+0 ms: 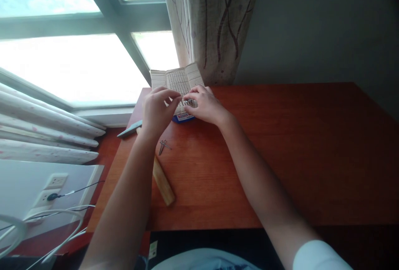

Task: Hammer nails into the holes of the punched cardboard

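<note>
An opened small carton with printed flaps and a blue base stands near the far left of a reddish wooden table. My left hand is closed in a pinch over the carton's mouth. My right hand curls on the carton's right side, with small metal pieces showing at its fingertips. A few loose nails lie on the table just below my left wrist. A wooden handle lies partly under my left forearm.
A dark flat object pokes past the table's left edge. A patterned curtain hangs behind the carton beside a bright window. A white wall socket panel with cables is at lower left.
</note>
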Tool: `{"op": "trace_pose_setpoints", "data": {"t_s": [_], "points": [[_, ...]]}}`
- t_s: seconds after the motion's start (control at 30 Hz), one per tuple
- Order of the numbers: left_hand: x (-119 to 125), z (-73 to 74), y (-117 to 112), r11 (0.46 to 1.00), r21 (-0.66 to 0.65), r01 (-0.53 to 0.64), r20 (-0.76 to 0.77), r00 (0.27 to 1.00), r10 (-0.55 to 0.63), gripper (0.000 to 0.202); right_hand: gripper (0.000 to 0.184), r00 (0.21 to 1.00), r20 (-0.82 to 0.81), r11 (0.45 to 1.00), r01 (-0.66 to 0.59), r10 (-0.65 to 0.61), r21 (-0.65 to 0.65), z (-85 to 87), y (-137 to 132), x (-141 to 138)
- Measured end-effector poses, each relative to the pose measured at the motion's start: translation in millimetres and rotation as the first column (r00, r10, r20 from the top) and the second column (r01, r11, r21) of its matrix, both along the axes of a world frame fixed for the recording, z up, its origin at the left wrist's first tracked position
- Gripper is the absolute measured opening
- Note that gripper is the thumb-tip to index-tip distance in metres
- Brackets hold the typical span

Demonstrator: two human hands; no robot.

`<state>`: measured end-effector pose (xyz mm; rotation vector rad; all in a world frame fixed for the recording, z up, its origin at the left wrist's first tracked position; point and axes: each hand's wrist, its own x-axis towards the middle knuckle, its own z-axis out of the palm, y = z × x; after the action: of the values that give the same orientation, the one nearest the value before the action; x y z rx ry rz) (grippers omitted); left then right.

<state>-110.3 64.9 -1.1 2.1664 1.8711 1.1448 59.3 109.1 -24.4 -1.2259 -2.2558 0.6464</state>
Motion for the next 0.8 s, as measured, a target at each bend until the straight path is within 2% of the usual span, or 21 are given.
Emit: {"op": "trace_pose_setpoints", "data": {"t_s": [0.1, 0.17, 0.23, 0.3, 0.4, 0.53, 0.67, 0.8], "points": [[0.2, 16.4, -4.1, 0.983, 0.144, -0.114, 0.184, 0.979, 0.086, 0.01, 0.038, 1.0, 0.004, 1.0, 0.007, -0.007, 0.001, 1.0, -0.3, 0.4], [-2.5, 30.5, -11.8, 0.965, 0.205, -0.165, 0.294, 0.951, 0.1, 0.01, 0.039, 1.0, 0.004, 1.0, 0.005, -0.005, 0.012, 0.5, 0.2, 0.7], [-6.3, 42.0, -24.6, 0.967, 0.205, -0.153, 0.359, 0.931, 0.071, 0.01, 0.039, 1.0, 0.003, 1.0, 0.0, 0.0, 0.018, -0.4, 0.8, 0.9], [-10.9, 46.4, -41.4, 0.979, 0.15, -0.136, 0.392, 0.918, 0.068, 0.01, 0.038, 1.0, 0.003, 1.0, -0.002, 0.002, 0.022, -1.1, 1.1, 1.1], [-19.8, 36.6, -67.5, 0.991, 0.032, -0.128, 0.363, 0.926, 0.108, 0.012, 0.037, 1.0, 0.0, 1.0, 0.001, -0.001, 0.025, -1.7, 1.0, 0.9], [-36.1, 7.0, -91.4, 0.986, -0.118, -0.116, 0.211, 0.967, 0.139, 0.017, 0.038, 1.0, 0.002, 1.0, 0.003, -0.003, 0.03, -2.0, 0.7, 0.6], [-49.7, -14.8, -101.4, 0.971, -0.222, -0.085, 0.001, 0.996, 0.087, 0.02, 0.037, 1.0, -0.001, 1.0, 0.006, -0.006, 0.031, -2.7, 1.4, 0.5], [-51.2, -22.4, -103.8, 0.899, -0.436, -0.048, -0.177, 0.984, -0.033, 0.021, 0.036, 1.0, -0.001, 0.999, 0.007, -0.007, 0.044, -4.0, 2.6, 0.0]]}}
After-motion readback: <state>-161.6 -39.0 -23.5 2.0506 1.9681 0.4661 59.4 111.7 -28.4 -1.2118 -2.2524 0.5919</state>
